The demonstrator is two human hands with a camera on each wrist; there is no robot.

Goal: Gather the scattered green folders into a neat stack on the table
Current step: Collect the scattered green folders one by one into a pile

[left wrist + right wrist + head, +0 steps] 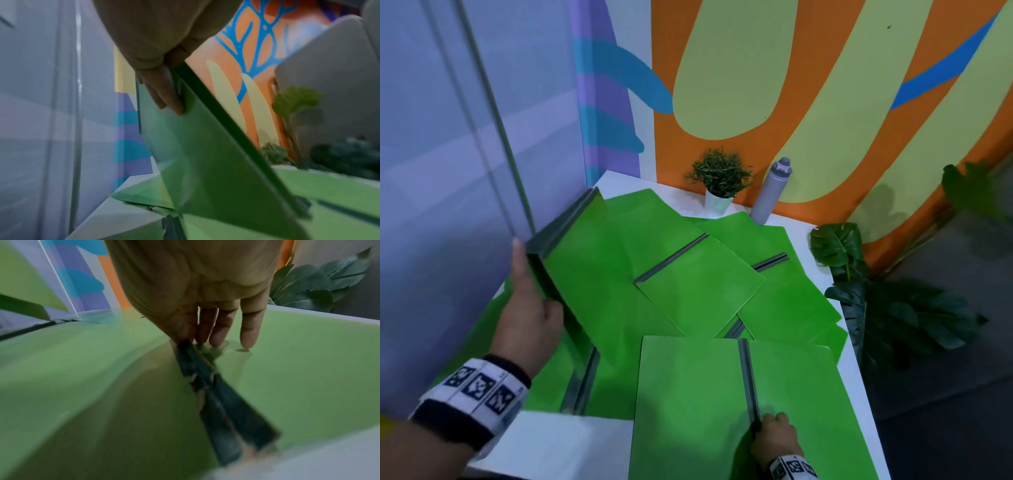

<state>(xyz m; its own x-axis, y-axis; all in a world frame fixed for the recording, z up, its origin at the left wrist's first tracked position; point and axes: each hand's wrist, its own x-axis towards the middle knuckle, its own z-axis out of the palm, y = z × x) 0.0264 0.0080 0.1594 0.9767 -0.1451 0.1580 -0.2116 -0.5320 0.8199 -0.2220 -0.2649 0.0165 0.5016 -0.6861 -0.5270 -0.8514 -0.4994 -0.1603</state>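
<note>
Several green folders (698,274) lie fanned and overlapping across the white table (558,442), filling the middle of the head view from the left edge to the right rim. At the left of the frame the left hand (530,308) grasps one folder (599,267) by its dark grey spine and holds it tilted up off the pile; in the left wrist view its fingers (164,95) curl against the green cover just below the spine edge. At the lower centre an open folder (688,404) lies flat with its grey spine strip (749,380) running up the frame. The right hand (774,438) sits at the near end of that strip; in the right wrist view the fingers (249,331) reach down straight onto the cover, with the strip's end at the hand's left side, though whether it is pinched I cannot tell. At the table's far edge, upper centre, stand a small potted plant (720,178) and a grey bottle (770,192). Large dark leaves (839,246) hang beside the table at the right.
</note>
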